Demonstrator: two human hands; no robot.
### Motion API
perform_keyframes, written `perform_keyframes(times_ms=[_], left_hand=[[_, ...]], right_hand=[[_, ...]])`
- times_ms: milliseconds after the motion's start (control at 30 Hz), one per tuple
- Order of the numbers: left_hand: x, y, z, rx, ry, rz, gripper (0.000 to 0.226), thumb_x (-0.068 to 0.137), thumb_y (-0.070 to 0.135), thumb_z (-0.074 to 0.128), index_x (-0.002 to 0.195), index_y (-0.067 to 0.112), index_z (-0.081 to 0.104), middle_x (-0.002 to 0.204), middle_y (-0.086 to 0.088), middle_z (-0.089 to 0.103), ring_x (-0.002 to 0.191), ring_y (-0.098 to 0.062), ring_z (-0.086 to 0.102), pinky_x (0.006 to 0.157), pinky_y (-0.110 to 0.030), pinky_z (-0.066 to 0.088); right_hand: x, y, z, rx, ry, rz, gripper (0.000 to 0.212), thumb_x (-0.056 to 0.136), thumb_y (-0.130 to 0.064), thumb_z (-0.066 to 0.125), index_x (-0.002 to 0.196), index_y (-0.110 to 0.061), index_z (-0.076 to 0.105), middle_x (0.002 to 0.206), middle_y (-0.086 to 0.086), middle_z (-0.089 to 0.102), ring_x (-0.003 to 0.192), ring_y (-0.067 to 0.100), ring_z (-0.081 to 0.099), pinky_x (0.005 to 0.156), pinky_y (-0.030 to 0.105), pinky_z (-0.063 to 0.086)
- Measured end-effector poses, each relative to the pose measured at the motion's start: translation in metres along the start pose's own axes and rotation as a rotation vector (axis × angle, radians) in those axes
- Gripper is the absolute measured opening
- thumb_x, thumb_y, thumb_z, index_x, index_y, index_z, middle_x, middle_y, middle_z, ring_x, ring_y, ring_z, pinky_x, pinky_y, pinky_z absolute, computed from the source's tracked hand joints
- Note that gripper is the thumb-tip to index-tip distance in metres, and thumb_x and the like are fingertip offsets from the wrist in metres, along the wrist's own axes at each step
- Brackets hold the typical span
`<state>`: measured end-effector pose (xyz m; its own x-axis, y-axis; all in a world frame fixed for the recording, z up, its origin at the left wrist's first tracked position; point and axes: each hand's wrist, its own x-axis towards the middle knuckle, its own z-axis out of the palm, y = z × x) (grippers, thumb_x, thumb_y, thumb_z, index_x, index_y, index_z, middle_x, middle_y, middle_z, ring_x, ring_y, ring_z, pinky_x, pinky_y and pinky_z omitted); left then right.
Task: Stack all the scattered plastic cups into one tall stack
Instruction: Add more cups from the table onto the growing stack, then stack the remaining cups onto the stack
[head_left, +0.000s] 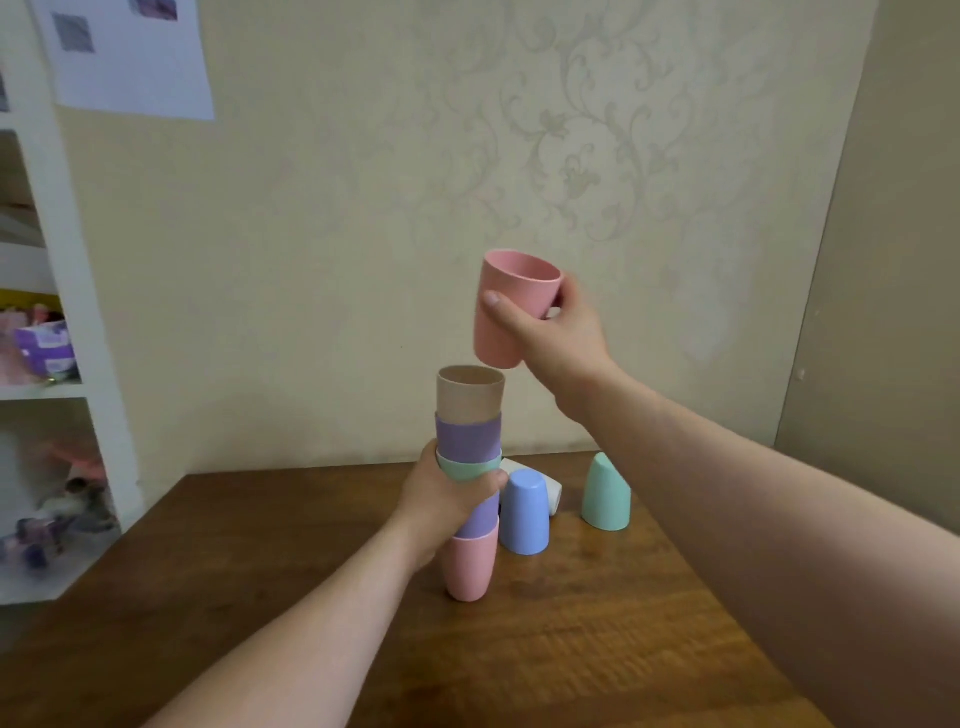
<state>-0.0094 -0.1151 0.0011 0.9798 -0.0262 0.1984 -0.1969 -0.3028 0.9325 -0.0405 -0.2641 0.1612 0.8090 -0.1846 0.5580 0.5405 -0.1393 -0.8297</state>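
Patterned beige wallpaper (519, 156) behind; white shelving (67, 291) at the left with blurred clutter; dark wooden surface (571, 649) below. Standing near the middle of that surface, a stack of cups (470, 483), mouths up: pink at the bottom, then purple, mint, purple, and a beige cup (470, 392) on top. Left hand (447, 499) wrapped around the middle of the stack, fingers (491, 480) clenched over the mint rim. Right hand (556, 327) raised above and slightly right of the stack, fingers (493, 304) grasping a pink cup (509, 306) by its side, mouth up, tilted a little, its base just over the beige cup's rim and apart from it. Right of the stack, upside down on the surface: a blue cup (525, 514) just beside, a mint cup (607, 493) farther right. Behind the blue one, partly hidden, a white cup (553, 491), seemingly on its side.
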Motion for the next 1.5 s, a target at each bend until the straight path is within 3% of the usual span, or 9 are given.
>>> perform_keyframes(times_ms=[167, 467, 800, 933, 1100, 1200, 1333, 1433, 1500], left_hand=[[0.008, 0.005, 0.004, 0.235, -0.024, -0.031, 0.055, 0.090, 0.048, 0.082, 0.135, 0.030, 0.056, 0.121, 0.010, 0.066, 0.112, -0.018, 0.065, 0.100, -0.031, 0.051], [-0.001, -0.002, -0.001, 0.004, 0.038, -0.045, 0.107, 0.064, 0.058, 0.088, 0.155, 0.024, 0.046, 0.132, 0.003, 0.070, 0.119, -0.022, 0.071, 0.104, -0.045, 0.059], [0.002, -0.004, 0.002, 0.047, 0.037, -0.035, 0.093, 0.076, 0.049, 0.091, 0.154, 0.028, 0.045, 0.125, 0.008, 0.066, 0.117, -0.021, 0.068, 0.099, -0.037, 0.056], [0.012, -0.004, 0.010, 0.252, -0.025, -0.031, 0.082, 0.071, 0.074, 0.065, 0.141, 0.035, 0.048, 0.117, 0.019, 0.058, 0.117, -0.014, 0.062, 0.095, -0.024, 0.041], [0.017, -0.007, -0.002, 0.062, 0.107, -0.073, 0.053, 0.063, 0.057, 0.082, 0.109, 0.037, 0.065, 0.095, 0.012, 0.078, 0.083, -0.009, 0.075, 0.074, -0.031, 0.062], [0.020, -0.018, -0.015, -0.082, 0.157, -0.030, 0.073, 0.059, 0.052, 0.092, 0.124, 0.034, 0.064, 0.109, 0.010, 0.080, 0.098, -0.015, 0.078, 0.088, -0.042, 0.066], [0.022, -0.019, -0.014, -0.085, 0.124, 0.006, 0.081, 0.058, 0.049, 0.095, 0.130, 0.031, 0.064, 0.115, 0.011, 0.080, 0.103, -0.013, 0.078, 0.094, -0.044, 0.065], [0.022, -0.021, -0.015, -0.084, 0.111, 0.021, 0.083, 0.054, 0.053, 0.092, 0.130, 0.034, 0.063, 0.115, 0.013, 0.080, 0.104, -0.012, 0.078, 0.095, -0.045, 0.065], [0.022, -0.022, -0.018, -0.067, 0.103, 0.020, 0.083, 0.055, 0.055, 0.091, 0.130, 0.035, 0.063, 0.116, 0.013, 0.079, 0.105, -0.013, 0.077, 0.096, -0.046, 0.065]], right_hand=[[0.009, 0.012, 0.026, -0.138, -0.072, 0.002, 0.080, 0.078, -0.041, 0.092, 0.145, -0.030, 0.047, 0.112, -0.016, 0.059, 0.105, 0.010, 0.066, 0.088, 0.037, 0.062], [-0.002, 0.046, 0.042, -0.202, -0.158, 0.020, 0.061, 0.074, -0.050, 0.089, 0.124, -0.033, 0.058, 0.112, -0.011, 0.070, 0.105, 0.016, 0.070, 0.093, 0.047, 0.062], [-0.014, 0.061, 0.041, -0.160, -0.131, 0.089, 0.056, 0.081, -0.051, 0.080, 0.125, -0.032, 0.051, 0.121, -0.006, 0.068, 0.112, 0.018, 0.068, 0.099, 0.050, 0.059], [-0.014, 0.061, 0.040, -0.158, -0.160, 0.100, 0.061, 0.085, -0.049, 0.081, 0.133, -0.028, 0.050, 0.123, -0.005, 0.067, 0.114, 0.018, 0.067, 0.099, 0.046, 0.059], [-0.007, 0.073, 0.009, 0.012, -0.125, 0.282, 0.093, 0.092, -0.072, 0.061, 0.166, -0.028, 0.026, 0.154, -0.007, 0.051, 0.140, 0.019, 0.051, 0.115, 0.039, 0.038], [-0.005, 0.106, -0.013, -0.327, -0.110, 0.314, 0.069, 0.098, -0.054, 0.058, 0.160, -0.027, 0.042, 0.153, 0.002, 0.050, 0.139, 0.027, 0.052, 0.113, 0.040, 0.041], [-0.015, 0.156, -0.020, -1.092, -0.523, 0.317, 0.081, 0.095, -0.015, 0.056, 0.164, -0.043, 0.026, 0.174, 0.010, 0.015, 0.152, 0.044, 0.025, 0.120, 0.050, 0.037], [-0.027, 0.184, -0.011, -1.280, -0.745, 0.313, 0.094, 0.089, -0.006, 0.056, 0.165, -0.046, 0.016, 0.175, 0.000, -0.005, 0.151, 0.046, 0.020, 0.113, 0.055, 0.045], [-0.032, 0.198, -0.007, -1.272, -0.752, 0.306, 0.087, 0.089, -0.013, 0.061, 0.163, -0.039, 0.023, 0.174, 0.003, 0.003, 0.147, 0.048, 0.029, 0.112, 0.054, 0.046]])
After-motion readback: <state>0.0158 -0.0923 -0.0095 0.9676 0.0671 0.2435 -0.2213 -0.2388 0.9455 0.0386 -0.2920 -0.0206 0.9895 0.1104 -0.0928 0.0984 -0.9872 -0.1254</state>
